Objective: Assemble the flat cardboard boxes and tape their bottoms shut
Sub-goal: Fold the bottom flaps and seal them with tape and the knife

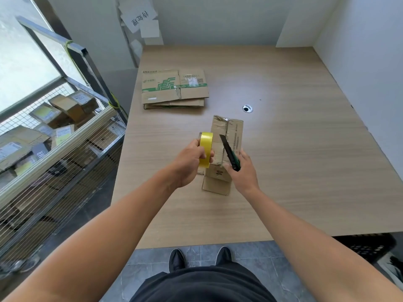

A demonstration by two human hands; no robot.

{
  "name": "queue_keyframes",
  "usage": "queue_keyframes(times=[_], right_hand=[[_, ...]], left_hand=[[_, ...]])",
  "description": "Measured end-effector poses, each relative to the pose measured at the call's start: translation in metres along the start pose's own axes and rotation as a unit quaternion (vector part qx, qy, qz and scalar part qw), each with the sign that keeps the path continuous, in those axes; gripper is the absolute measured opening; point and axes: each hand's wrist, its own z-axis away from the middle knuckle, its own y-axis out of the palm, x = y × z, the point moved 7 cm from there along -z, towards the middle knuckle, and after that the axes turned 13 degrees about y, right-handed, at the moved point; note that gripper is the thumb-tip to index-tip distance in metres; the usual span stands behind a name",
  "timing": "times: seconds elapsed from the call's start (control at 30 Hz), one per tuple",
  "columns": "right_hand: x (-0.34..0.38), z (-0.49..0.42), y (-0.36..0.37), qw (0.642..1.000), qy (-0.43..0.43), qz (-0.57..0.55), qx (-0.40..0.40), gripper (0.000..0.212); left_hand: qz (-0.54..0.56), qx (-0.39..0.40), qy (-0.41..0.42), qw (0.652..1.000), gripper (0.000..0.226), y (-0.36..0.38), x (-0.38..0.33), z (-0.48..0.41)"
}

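Note:
A small assembled cardboard box stands on the wooden table with its taped flaps facing up. My left hand grips a yellow tape roll at the box's left side. My right hand holds a green utility knife, its black blade extended and pointing away over the box top. A stack of flat cardboard boxes with green print lies farther back on the left of the table.
A wire-mesh cart full of parcels stands to the left of the table. A round cable hole sits in the tabletop behind the box. White walls close off the back and right. A black crate sits under the table's right corner.

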Motion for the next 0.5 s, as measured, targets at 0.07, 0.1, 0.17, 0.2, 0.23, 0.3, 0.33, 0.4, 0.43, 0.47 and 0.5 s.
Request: queue_keyframes(times=[0.07,0.1,0.17,0.2,0.23,0.3,0.33,0.4,0.43,0.47,0.5], right_hand=[[-0.006,-0.004,-0.001,1.000,-0.006,0.019,0.001,0.056],[-0.008,-0.007,-0.002,1.000,-0.011,0.021,0.003,0.057],[-0.013,-0.012,-0.005,1.000,-0.017,0.020,0.010,0.058],[-0.015,-0.016,-0.007,0.999,-0.021,0.021,0.015,0.058],[-0.016,-0.019,-0.008,0.999,-0.026,0.022,0.022,0.058],[-0.017,-0.025,-0.010,0.998,-0.037,0.025,0.037,0.057],[-0.018,-0.028,-0.010,0.998,-0.040,0.025,0.045,0.057],[-0.020,-0.032,-0.012,0.997,-0.044,0.013,0.055,0.056],[-0.021,-0.034,-0.013,0.997,-0.046,0.005,0.058,0.055],[-0.021,-0.036,-0.014,0.997,-0.049,-0.002,0.061,0.054],[-0.022,-0.037,-0.015,0.997,-0.051,-0.003,0.065,0.054]], left_hand=[[-0.005,0.002,0.010,1.000,0.039,-0.003,-0.001,-0.001],[-0.001,0.003,0.016,1.000,0.032,-0.005,-0.001,-0.002],[0.010,-0.001,0.029,1.000,0.022,-0.006,-0.002,-0.002],[0.011,-0.010,0.033,0.999,0.022,-0.007,-0.001,-0.003],[0.008,-0.023,0.034,0.999,0.021,-0.007,0.000,-0.004],[0.010,-0.040,0.026,0.999,0.019,-0.006,0.002,-0.006],[0.013,-0.040,0.021,0.999,0.018,-0.004,0.003,-0.006],[0.009,-0.024,0.018,1.000,0.011,-0.001,0.004,-0.007],[0.004,-0.014,0.018,1.000,0.007,0.001,0.005,-0.006],[0.001,-0.006,0.018,1.000,0.005,0.003,0.006,-0.006],[0.002,0.002,0.021,1.000,0.005,0.005,0.006,-0.005]])
